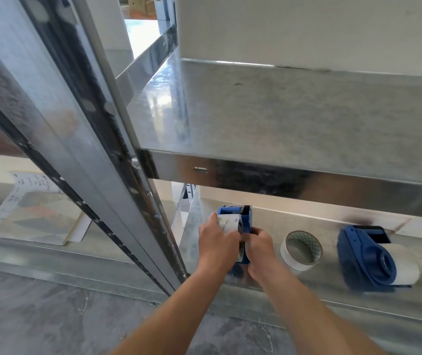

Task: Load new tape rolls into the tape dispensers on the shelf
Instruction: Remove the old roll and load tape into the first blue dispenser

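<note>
As both hands hold it, first dispenser: the blue plastic tape dispenser (246,219) stands on the lower galvanised steel shelf (333,285), just left of the loose white tape roll (301,249), which lies flat on the shelf.
Roll being loaded: a white printed tape roll (228,222) sits in that dispenser. The hands hide how far it is onto the hub.
Left hand (217,242): fingers curled round the white printed tape roll, on the side away from the loose roll.
Right hand (260,248): fingers curled tight, pinching the dispenser's blue frame on the side nearest the loose roll. The fingertips are hidden.
Second blue dispenser (366,257): lies on its side to the right of the loose roll, with white tape already on its hub.
Stage: probably seating the roll or threading its end.
Risk, roll: pushed in crooked, it could jam on the hub or pop out.
Risk, tape end: it could fold and stick to itself, or be fed sticky side wrong.
Risk, fingers: the cutter edge is close by, so a slip could nick them.
Risk, elbow room: a wide right-hand move could knock the loose roll off the shelf.
</note>
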A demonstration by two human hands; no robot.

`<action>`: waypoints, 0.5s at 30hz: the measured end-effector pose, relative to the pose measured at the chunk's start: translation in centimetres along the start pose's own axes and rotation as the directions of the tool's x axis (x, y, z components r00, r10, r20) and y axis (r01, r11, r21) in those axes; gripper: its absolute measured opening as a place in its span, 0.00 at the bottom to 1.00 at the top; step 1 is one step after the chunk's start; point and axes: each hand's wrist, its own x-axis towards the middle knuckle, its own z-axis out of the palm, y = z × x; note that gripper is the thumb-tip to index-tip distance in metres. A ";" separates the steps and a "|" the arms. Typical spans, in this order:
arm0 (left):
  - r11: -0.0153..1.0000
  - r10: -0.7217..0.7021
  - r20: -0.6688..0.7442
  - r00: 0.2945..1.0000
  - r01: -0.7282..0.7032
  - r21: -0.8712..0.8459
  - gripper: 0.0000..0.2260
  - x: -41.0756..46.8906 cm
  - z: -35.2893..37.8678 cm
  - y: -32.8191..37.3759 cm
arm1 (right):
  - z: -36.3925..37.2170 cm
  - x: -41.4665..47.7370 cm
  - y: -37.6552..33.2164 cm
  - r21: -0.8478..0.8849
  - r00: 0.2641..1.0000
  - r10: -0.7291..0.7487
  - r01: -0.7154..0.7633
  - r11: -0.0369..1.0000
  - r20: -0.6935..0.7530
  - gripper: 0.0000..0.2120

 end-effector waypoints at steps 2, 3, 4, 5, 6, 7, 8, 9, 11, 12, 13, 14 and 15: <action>1.000 -0.012 0.018 1.000 0.012 0.001 0.16 0.2 0.1 -0.2 | 0.1 0.6 0.3 -0.032 1.000 0.027 -0.026 0.999 0.003 0.13; 1.000 -0.018 0.030 0.999 0.018 -0.002 0.16 0.3 0.1 -0.2 | 0.1 0.9 0.6 -0.048 0.999 0.037 -0.036 0.998 0.008 0.13; 1.000 -0.019 0.040 0.999 0.019 -0.007 0.17 0.4 0.1 -0.2 | 0.1 1.1 0.7 -0.070 0.999 0.042 -0.041 0.997 0.007 0.13; 1.000 -0.014 0.047 0.999 0.015 -0.022 0.18 0.5 0.0 -0.3 | 0.0 1.2 0.8 -0.096 0.999 0.045 -0.045 0.994 -0.002 0.12; 0.999 -0.007 0.047 0.999 0.009 -0.041 0.19 0.7 0.0 -0.3 | 0.0 1.3 0.7 -0.122 0.999 0.047 -0.048 0.991 -0.013 0.11; 0.998 0.000 0.047 0.999 0.003 -0.061 0.20 0.9 -0.1 -0.4 | -0.1 1.5 0.5 -0.147 0.999 0.047 -0.049 0.988 -0.020 0.10; 0.997 0.003 0.047 0.999 0.001 -0.081 0.20 1.0 -0.1 -0.4 | -0.1 1.7 0.4 -0.168 0.998 0.051 -0.055 0.984 -0.029 0.09; 0.995 0.006 0.045 0.999 -0.002 -0.099 0.20 1.1 -0.2 -0.5 | -0.2 2.0 0.2 -0.183 0.998 0.060 -0.065 0.981 -0.037 0.08; 0.992 -0.005 0.045 0.999 0.011 -0.126 0.22 1.4 -0.3 -0.8 | -0.2 2.3 -0.1 -0.213 0.996 0.080 -0.087 0.973 -0.040 0.07; 0.990 -0.016 0.045 0.999 0.022 -0.138 0.22 1.5 -0.3 -0.9 | -0.2 2.4 -0.2 -0.249 0.995 0.086 -0.093 0.964 -0.041 0.06; 0.989 -0.021 0.045 0.999 0.027 -0.144 0.22 1.4 -0.3 -0.9 | -0.2 2.5 -0.2 -0.304 0.995 0.087 -0.096 0.948 -0.042 0.07; 0.989 -0.023 0.046 0.999 0.030 -0.148 0.22 1.5 -0.4 -1.0 | -0.3 2.5 -0.2 -0.383 0.996 0.073 -0.084 0.920 -0.042 0.08; 0.988 -0.023 0.049 0.999 0.030 -0.154 0.24 1.5 -0.4 -1.1 | -0.5 2.4 -0.1 -0.489 0.999 0.033 -0.048 0.871 -0.038 0.10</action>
